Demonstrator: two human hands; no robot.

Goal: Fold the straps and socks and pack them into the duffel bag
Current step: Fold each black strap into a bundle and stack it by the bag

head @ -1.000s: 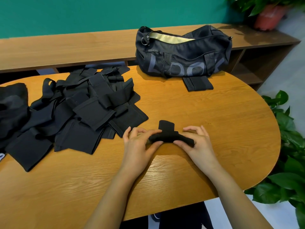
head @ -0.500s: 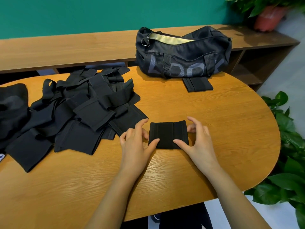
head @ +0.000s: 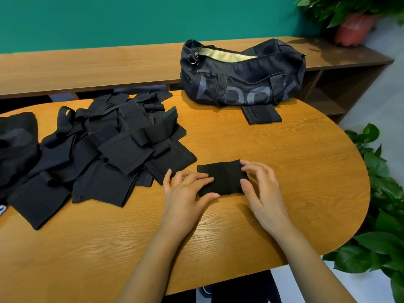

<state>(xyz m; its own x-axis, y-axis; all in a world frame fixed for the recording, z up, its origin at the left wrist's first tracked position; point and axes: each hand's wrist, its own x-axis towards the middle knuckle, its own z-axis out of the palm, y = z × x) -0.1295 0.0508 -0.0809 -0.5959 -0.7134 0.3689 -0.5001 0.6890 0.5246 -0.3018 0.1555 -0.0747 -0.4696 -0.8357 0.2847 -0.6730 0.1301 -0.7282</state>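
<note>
Folded strap: a black folded strap [head: 223, 178] lies flat on the tabletop [head: 295, 162], on the side nearest the person and between the two hands; a fold line crosses it from 12 to 6 o'clock
Left hand: the left hand [head: 185, 193] lies on the strap's 9 o'clock side; its fingers are nearly straight and press on the fabric, with the thumb tip at the 6 o'clock edge; it grips nothing
Right hand: the right hand [head: 262, 193] is at the strap's 3 o'clock side; its fingers are loosely bent and spread; the forefinger touches the 2 o'clock corner and the thumb the 4 o'clock corner; it is not closed round the fabric
Duffel bag: the black duffel bag [head: 240, 84] stands at 12 o'clock from the strap, well apart, at the tabletop's far edge; its zip is open and a pale yellow lining shows; grey letters run along its side
Second strap: a second folded strap [head: 262, 114] lies flat with its far end against the bag's base
Pile: a pile of straps [head: 105, 154], black and unfolded, lies at 9 to 10 o'clock; its nearest corner is just beside the left hand; whether socks lie in it cannot be told
Surroundings: a wooden shelf unit [head: 87, 66] and a green wall [head: 131, 18] stand at 12 o'clock; a potted plant [head: 354, 27] stands at 1 o'clock; a leafy plant [head: 382, 193] stands at 3 o'clock
</note>
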